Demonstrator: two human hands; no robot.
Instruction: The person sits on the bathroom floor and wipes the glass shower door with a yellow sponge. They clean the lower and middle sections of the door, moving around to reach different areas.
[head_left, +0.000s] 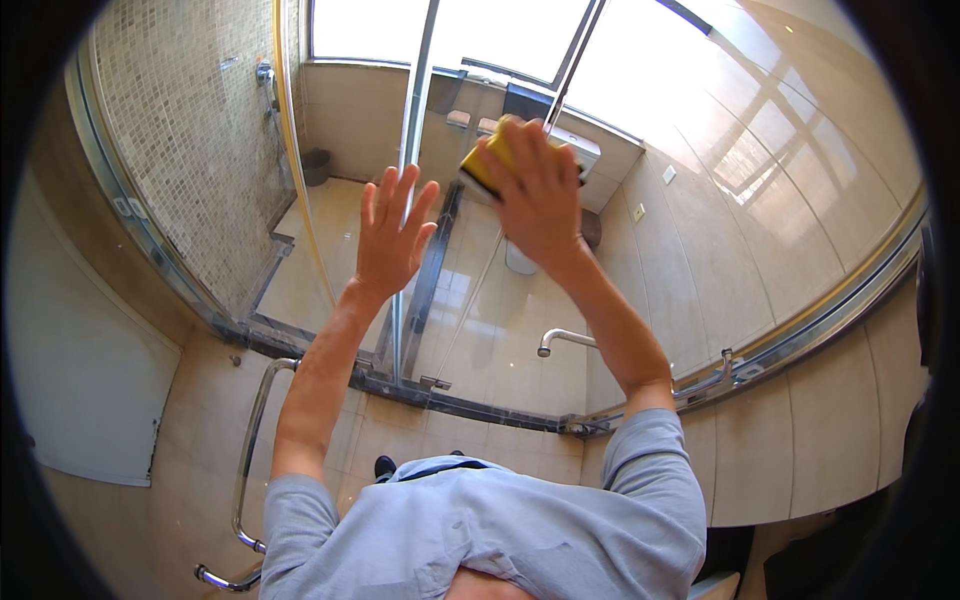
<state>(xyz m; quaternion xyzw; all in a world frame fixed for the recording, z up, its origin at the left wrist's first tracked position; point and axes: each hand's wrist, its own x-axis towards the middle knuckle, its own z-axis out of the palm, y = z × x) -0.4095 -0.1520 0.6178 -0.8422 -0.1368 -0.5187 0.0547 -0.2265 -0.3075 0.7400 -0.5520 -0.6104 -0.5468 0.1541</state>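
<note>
My right hand (536, 191) is raised in front of a clear glass panel, its fingers spread over a yellow pad (484, 166) with dark edges. The pad looks like a cleaning sponge or folded cloth, and the hand hides much of it. Lower and to the left, my left hand (391, 236) is held up with its fingers apart, holding nothing. It overlaps a shiny upright strip (414, 97) at the glass edge; I cannot tell whether it touches the glass. Both forearms reach forward from grey short sleeves.
Chrome door handles stick out at left (246, 450) and right (568, 336). A dark sill (472, 409) runs below the glass. Behind it are a toilet cistern (583, 144), a dark bucket (316, 166) and a shower mixer (264, 73). A white panel (82, 352) stands at left.
</note>
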